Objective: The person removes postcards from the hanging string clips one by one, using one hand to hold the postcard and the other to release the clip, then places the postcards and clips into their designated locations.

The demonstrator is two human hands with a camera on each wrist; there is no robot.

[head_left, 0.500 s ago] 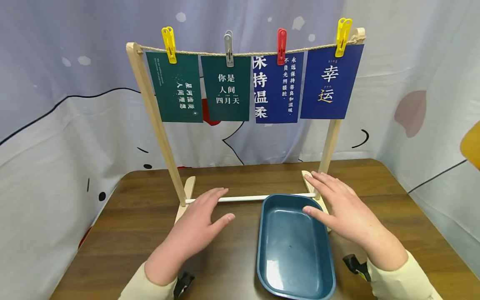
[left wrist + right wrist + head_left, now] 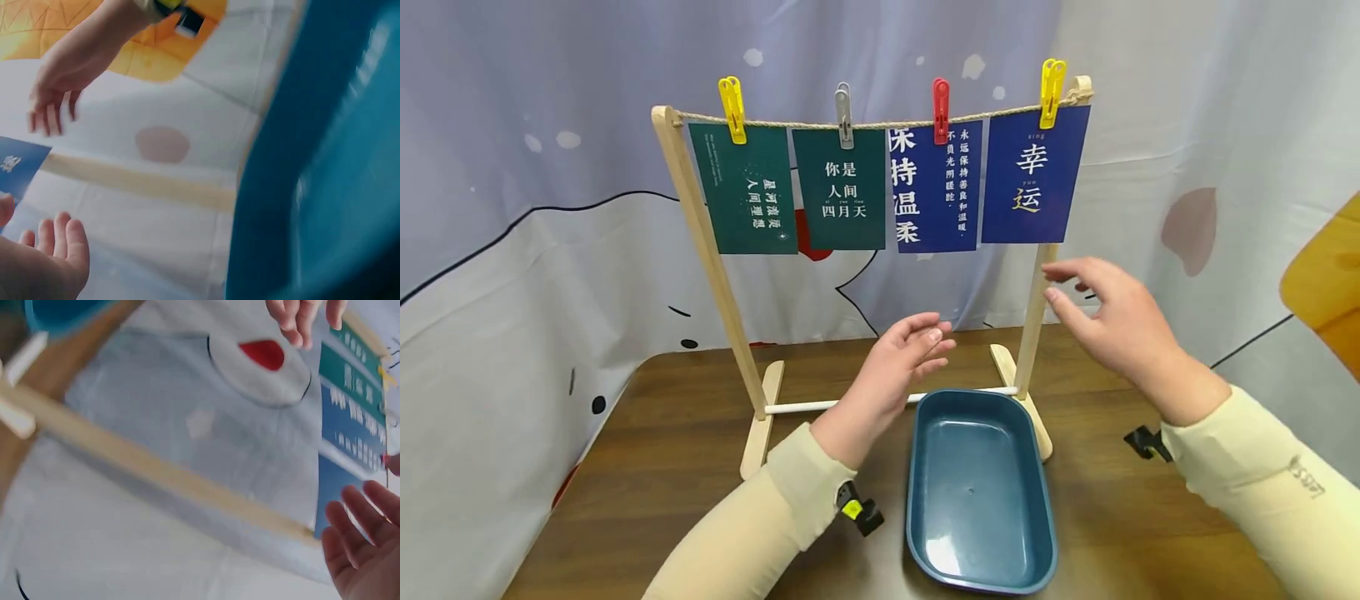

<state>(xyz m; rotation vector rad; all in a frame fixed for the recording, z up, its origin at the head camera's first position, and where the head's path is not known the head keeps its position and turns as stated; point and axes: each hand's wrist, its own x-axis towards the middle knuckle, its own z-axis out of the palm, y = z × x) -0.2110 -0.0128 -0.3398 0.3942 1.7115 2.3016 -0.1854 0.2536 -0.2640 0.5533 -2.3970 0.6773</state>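
Two green cards, a left one (image 2: 745, 187) and one beside it (image 2: 838, 225), hang from a twine line (image 2: 681, 117) on a wooden rack (image 2: 703, 237). Right of them hang a blue card with large white characters (image 2: 936, 225) and a plain blue card (image 2: 1037, 167). A yellow clip (image 2: 732, 108), a grey clip (image 2: 844, 117), a red clip (image 2: 941, 112) and another yellow clip (image 2: 1052, 92) pin them. My left hand (image 2: 895, 367) is raised above the tray's far end, fingers loosely bent, holding nothing. My right hand (image 2: 1120, 317), also holding nothing, is below and right of the plain blue card.
A dark blue plastic tray (image 2: 973, 500) with nothing in it sits in front of the rack on the brown wooden table (image 2: 670, 467). A white rod (image 2: 801, 407) joins the rack's feet low down. Behind hangs a patterned curtain (image 2: 572, 283).
Both hands have risen from low over the table. My left hand has also moved right, toward the tray's far end, and my right hand up beside the rack's right post.
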